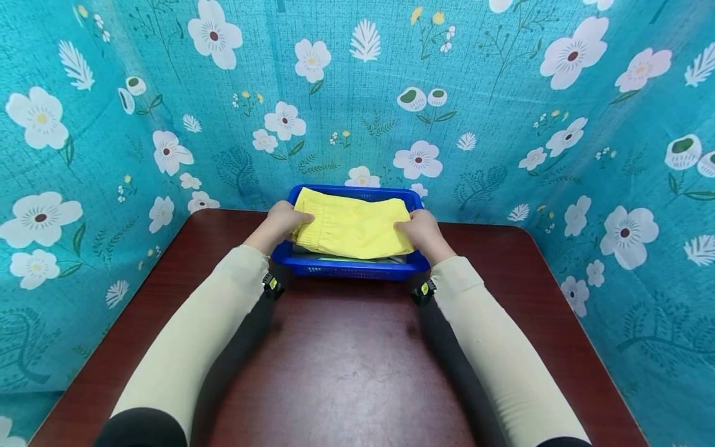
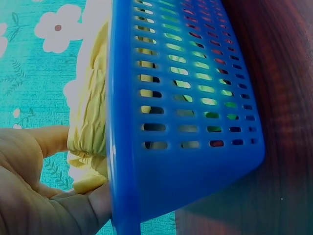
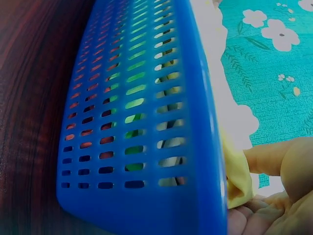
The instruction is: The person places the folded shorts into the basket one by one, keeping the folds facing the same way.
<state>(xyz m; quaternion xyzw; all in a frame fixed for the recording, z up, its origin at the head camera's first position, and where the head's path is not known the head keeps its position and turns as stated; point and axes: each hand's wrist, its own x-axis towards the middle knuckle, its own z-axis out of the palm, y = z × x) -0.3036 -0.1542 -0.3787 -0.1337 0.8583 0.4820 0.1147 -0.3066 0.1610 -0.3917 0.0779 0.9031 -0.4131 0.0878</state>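
Note:
Folded yellow shorts with a gathered elastic waistband lie across the top of a blue plastic basket. My left hand pinches the waistband end, thumb above and fingers beneath. On the opposite end, my right hand pinches the cloth the same way. The left wrist view shows the bunched waistband between thumb and fingers, just outside the basket rim. In the right wrist view a yellow fold sits between thumb and fingers beside the rim. Other cloths below are mostly hidden.
The basket stands at the back of a dark reddish-brown table. Green and red items show through its slotted walls. A turquoise flowered curtain hangs behind the table and along both sides.

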